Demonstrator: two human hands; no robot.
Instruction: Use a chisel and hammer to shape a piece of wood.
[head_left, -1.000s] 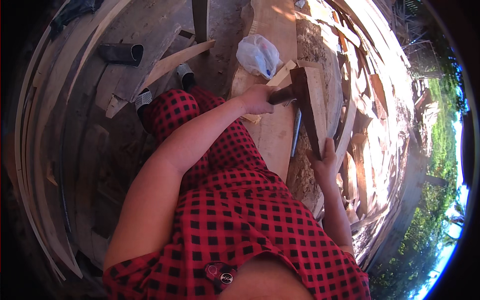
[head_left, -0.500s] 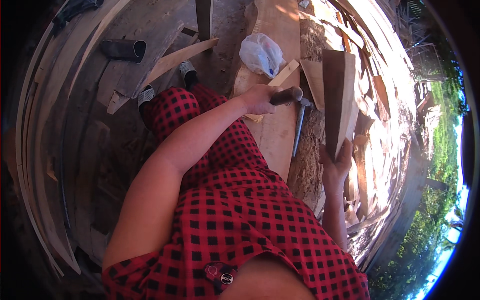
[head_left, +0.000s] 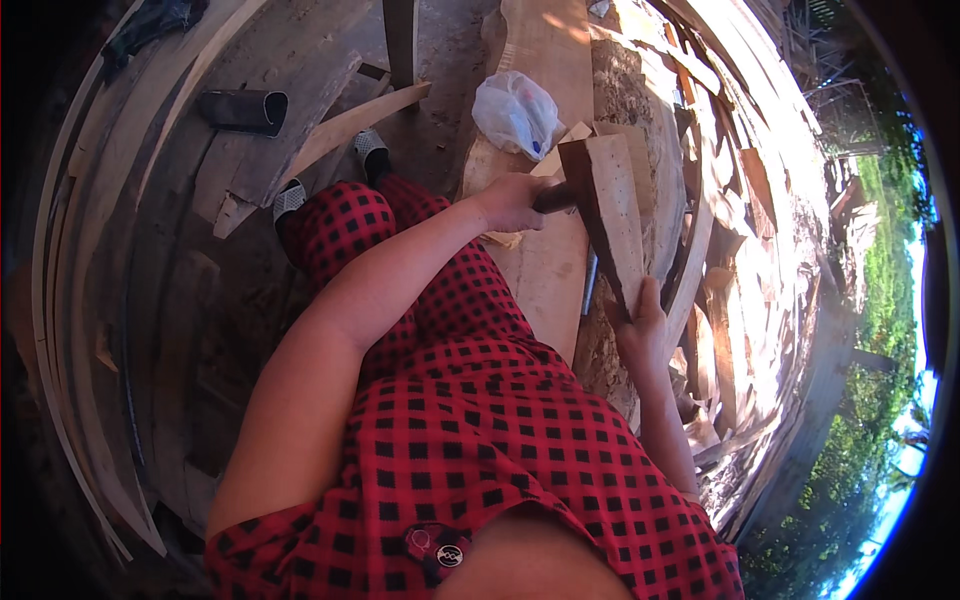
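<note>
My left hand [head_left: 510, 203] is closed around a dark brown, rounded wooden handle [head_left: 556, 197]; whatever tool it belongs to is hidden. My right hand [head_left: 642, 330] grips the lower end of a tapered wood block [head_left: 620, 205], dark on one side and pale on the other. The block stands tilted, its upper end leaning left. From this view the block overlaps the handle's end, and I cannot tell if they touch. Beneath them runs a thick pale plank [head_left: 545, 275]. Part of a blue-grey shaft [head_left: 590, 283] lies on it, mostly covered by the block.
Farther up the plank rests a white plastic bag [head_left: 515, 115]. Wood offcuts [head_left: 730, 290] pile up on the right, in bright sun. At left are long boards [head_left: 100, 250], a dark hollow tube [head_left: 245, 112] and a leaning strip [head_left: 350, 125]. A post [head_left: 400, 45] stands at the far side.
The wood block has moved left and tilted toward my left hand, carried by my right hand. It now covers the metal head and most of the shaft of the tool lying on the plank.
</note>
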